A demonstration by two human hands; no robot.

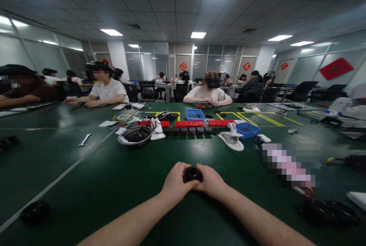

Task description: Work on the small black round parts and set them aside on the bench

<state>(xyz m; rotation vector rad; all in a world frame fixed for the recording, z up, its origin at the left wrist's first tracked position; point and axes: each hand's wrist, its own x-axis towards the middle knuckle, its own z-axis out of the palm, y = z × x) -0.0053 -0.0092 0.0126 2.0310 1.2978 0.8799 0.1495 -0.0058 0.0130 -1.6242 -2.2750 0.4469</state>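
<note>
Between my two hands is a small black round part (pixel 193 172) with a hole in its top, close to the green tabletop (pixel 160 162). My left hand (pixel 177 181) wraps its left side, thumb across the front. From the right, my right hand (pixel 211 180) closes round the same part, its thumb meeting the left one. The fingers cover most of its sides, so I cannot tell whether it touches the table. A black ring-shaped part (pixel 34 212) lies at the far left front, and black rings (pixel 317 211) lie at the right front.
Ahead stand a metal bowl (pixel 135 136), red socket strips (pixel 189 123), a white clip base (pixel 232 141) and blue bins (pixel 195 114). A wrench (pixel 85 140) lies to the left. Cables and a blurred pinkish item (pixel 287 164) are on the right. People sit across the table.
</note>
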